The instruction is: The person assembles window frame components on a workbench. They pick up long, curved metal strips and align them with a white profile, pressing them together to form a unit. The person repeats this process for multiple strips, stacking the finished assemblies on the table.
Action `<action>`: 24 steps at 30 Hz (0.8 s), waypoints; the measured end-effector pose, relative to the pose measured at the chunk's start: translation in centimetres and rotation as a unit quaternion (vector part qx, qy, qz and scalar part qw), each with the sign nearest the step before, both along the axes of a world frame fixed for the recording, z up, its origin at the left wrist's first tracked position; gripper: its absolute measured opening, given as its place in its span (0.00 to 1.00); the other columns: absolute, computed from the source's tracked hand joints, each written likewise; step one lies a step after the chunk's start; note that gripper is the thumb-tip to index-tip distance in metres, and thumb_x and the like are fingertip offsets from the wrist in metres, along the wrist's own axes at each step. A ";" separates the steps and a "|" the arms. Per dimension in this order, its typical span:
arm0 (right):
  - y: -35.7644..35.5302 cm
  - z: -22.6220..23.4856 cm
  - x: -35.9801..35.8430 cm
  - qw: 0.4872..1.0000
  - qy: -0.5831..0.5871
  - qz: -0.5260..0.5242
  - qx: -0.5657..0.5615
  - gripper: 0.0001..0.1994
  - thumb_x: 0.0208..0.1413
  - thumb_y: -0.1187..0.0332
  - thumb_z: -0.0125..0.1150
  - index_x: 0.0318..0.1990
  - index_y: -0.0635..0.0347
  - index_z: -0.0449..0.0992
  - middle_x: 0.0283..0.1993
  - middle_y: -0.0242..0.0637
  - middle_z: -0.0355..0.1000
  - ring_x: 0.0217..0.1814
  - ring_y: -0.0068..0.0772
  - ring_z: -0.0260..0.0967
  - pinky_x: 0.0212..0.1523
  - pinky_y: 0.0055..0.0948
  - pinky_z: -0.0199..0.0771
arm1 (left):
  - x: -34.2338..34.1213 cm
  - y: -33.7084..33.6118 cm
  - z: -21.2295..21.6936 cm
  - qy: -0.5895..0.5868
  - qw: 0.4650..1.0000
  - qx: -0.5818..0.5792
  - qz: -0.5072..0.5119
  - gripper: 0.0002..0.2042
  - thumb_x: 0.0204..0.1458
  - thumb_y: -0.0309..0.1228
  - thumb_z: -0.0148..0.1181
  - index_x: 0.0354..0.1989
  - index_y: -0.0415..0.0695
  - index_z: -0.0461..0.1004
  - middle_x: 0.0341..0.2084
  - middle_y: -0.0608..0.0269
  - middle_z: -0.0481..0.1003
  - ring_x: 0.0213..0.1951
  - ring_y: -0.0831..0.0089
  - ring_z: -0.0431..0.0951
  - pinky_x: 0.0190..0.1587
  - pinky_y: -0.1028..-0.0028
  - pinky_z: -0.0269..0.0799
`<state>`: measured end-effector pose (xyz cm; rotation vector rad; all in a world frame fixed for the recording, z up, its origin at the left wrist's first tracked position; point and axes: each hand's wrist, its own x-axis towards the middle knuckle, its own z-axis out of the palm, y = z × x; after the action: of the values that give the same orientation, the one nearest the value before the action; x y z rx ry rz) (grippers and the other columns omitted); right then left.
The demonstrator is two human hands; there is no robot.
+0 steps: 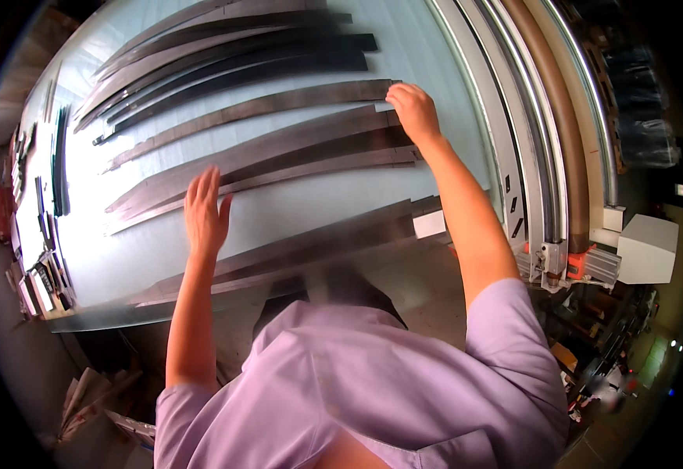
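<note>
Long, thin, dark grey strips lie across a pale tabletop (310, 191). My right hand (413, 111) is closed at the right end of one long strip (279, 102), with the fingertips pinched on its edge. The left hand (205, 215) hovers over or rests at the near edge of a group of overlapping strips (271, 160); its fingers are stretched out and hold nothing. Whether it touches them I cannot tell. Closest to my body lies another stack of strips (318, 241), with a small white piece (429, 224) by its right end.
Several darker strips (255, 59) lie at the far side. Along the right edge run metal rails (541, 117) and a brown roller (564, 117), with a white box (648, 248) at their near end. Small dark and white pieces (48, 277) line the table's left side.
</note>
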<state>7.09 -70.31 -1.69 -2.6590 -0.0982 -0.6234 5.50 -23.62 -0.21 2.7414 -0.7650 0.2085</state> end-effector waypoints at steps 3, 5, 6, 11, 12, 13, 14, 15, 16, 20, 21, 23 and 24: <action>-1.0 -1.4 3.5 0.998 0.016 0.047 -0.038 0.06 0.48 0.75 0.66 0.36 0.62 0.79 0.38 0.40 0.77 0.44 0.45 0.73 0.45 0.39 0.76 | 6.3 -1.6 -1.7 -0.031 0.999 0.013 0.039 0.29 0.56 0.33 0.61 0.67 0.43 0.62 0.67 0.57 0.63 0.67 0.52 0.61 0.67 0.56 0.56; -1.6 -1.9 4.0 0.993 0.059 0.079 -0.064 0.09 0.48 0.75 0.66 0.38 0.62 0.80 0.38 0.40 0.76 0.45 0.45 0.73 0.45 0.39 0.77 | 8.7 -2.3 -2.0 -0.032 0.997 0.034 0.062 0.29 0.58 0.39 0.59 0.68 0.47 0.63 0.68 0.61 0.62 0.68 0.56 0.60 0.69 0.56 0.51; -2.0 -2.4 4.1 0.992 0.056 0.085 -0.073 0.08 0.47 0.75 0.67 0.37 0.62 0.79 0.38 0.40 0.76 0.45 0.45 0.73 0.45 0.39 0.77 | 9.5 -2.3 -2.4 -0.015 0.996 0.053 0.066 0.29 0.58 0.41 0.58 0.68 0.47 0.63 0.68 0.61 0.62 0.68 0.57 0.60 0.69 0.56 0.50; -2.3 -2.5 3.8 0.959 0.153 0.093 -0.220 0.08 0.46 0.71 0.70 0.31 0.62 0.76 0.36 0.38 0.73 0.44 0.44 0.72 0.45 0.39 0.76 | 10.5 -2.2 -3.0 0.013 0.992 0.099 0.079 0.26 0.60 0.44 0.56 0.66 0.52 0.66 0.68 0.65 0.63 0.67 0.62 0.62 0.70 0.56 0.48; -2.0 -2.3 3.6 0.974 0.107 0.094 -0.176 0.08 0.47 0.70 0.70 0.29 0.61 0.75 0.36 0.38 0.73 0.43 0.44 0.72 0.44 0.39 0.76 | 10.6 -2.2 -3.0 0.008 0.992 0.099 0.080 0.26 0.60 0.44 0.55 0.67 0.53 0.66 0.68 0.66 0.63 0.67 0.62 0.63 0.70 0.56 0.48; -1.5 -2.0 3.5 0.985 0.061 0.095 -0.131 0.09 0.48 0.69 0.69 0.28 0.61 0.74 0.35 0.38 0.72 0.43 0.44 0.72 0.44 0.39 0.76 | 10.6 -2.1 -3.0 0.008 0.992 0.099 0.081 0.26 0.60 0.44 0.56 0.66 0.53 0.66 0.68 0.66 0.64 0.66 0.62 0.63 0.70 0.56 0.48; -1.2 -1.9 3.3 0.992 0.014 0.096 -0.086 0.10 0.48 0.68 0.69 0.27 0.61 0.72 0.35 0.38 0.71 0.42 0.44 0.72 0.43 0.40 0.76 | 10.5 -2.0 -3.0 0.007 0.992 0.099 0.082 0.26 0.60 0.44 0.56 0.66 0.54 0.66 0.68 0.67 0.64 0.66 0.62 0.63 0.70 0.56 0.48; -1.5 -2.2 3.2 0.991 0.017 0.100 -0.092 0.10 0.49 0.67 0.69 0.27 0.61 0.72 0.35 0.38 0.71 0.42 0.44 0.72 0.43 0.40 0.76 | 10.5 -2.1 -3.0 0.007 0.992 0.098 0.082 0.25 0.60 0.44 0.56 0.66 0.54 0.66 0.67 0.67 0.64 0.66 0.62 0.63 0.70 0.57 0.47; -1.7 -2.5 3.2 0.990 0.020 0.103 -0.098 0.11 0.49 0.67 0.69 0.27 0.61 0.72 0.35 0.38 0.71 0.42 0.43 0.72 0.43 0.39 0.76 | 10.6 -2.2 -3.0 0.011 0.992 0.093 0.080 0.26 0.60 0.43 0.56 0.66 0.53 0.67 0.67 0.67 0.64 0.66 0.62 0.63 0.70 0.56 0.47; -2.3 -3.2 3.3 0.984 0.020 0.121 -0.131 0.09 0.50 0.68 0.68 0.26 0.59 0.72 0.34 0.38 0.71 0.42 0.43 0.72 0.43 0.40 0.76 | 10.5 -2.2 -2.9 0.018 0.993 0.080 0.082 0.26 0.59 0.42 0.58 0.65 0.52 0.68 0.67 0.68 0.64 0.66 0.63 0.63 0.71 0.55 0.46; -2.3 -3.2 3.4 0.982 0.014 0.129 -0.140 0.08 0.50 0.69 0.67 0.26 0.58 0.72 0.34 0.38 0.71 0.41 0.43 0.72 0.42 0.39 0.76 | 10.5 -2.0 -3.0 0.018 0.993 0.078 0.085 0.25 0.59 0.42 0.58 0.65 0.52 0.68 0.67 0.68 0.64 0.66 0.63 0.63 0.71 0.55 0.46; -2.3 -3.2 3.7 0.977 0.003 0.146 -0.157 0.07 0.49 0.71 0.65 0.25 0.57 0.72 0.32 0.37 0.71 0.39 0.42 0.73 0.40 0.38 0.76 | 10.4 -1.9 -3.3 0.007 0.992 0.088 0.085 0.25 0.60 0.43 0.57 0.66 0.55 0.67 0.67 0.69 0.65 0.65 0.63 0.64 0.70 0.55 0.46; -2.4 -2.9 3.9 0.972 0.003 0.133 -0.193 0.06 0.49 0.71 0.64 0.25 0.57 0.72 0.30 0.36 0.71 0.37 0.42 0.73 0.39 0.38 0.76 | 10.3 -1.8 -3.4 0.001 0.992 0.093 0.086 0.24 0.60 0.44 0.56 0.66 0.57 0.67 0.67 0.70 0.65 0.64 0.64 0.65 0.70 0.55 0.47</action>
<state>10.98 -72.67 -4.59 -2.9400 -0.6233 -0.5508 15.81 -25.41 -3.59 2.9850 -0.5741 0.1771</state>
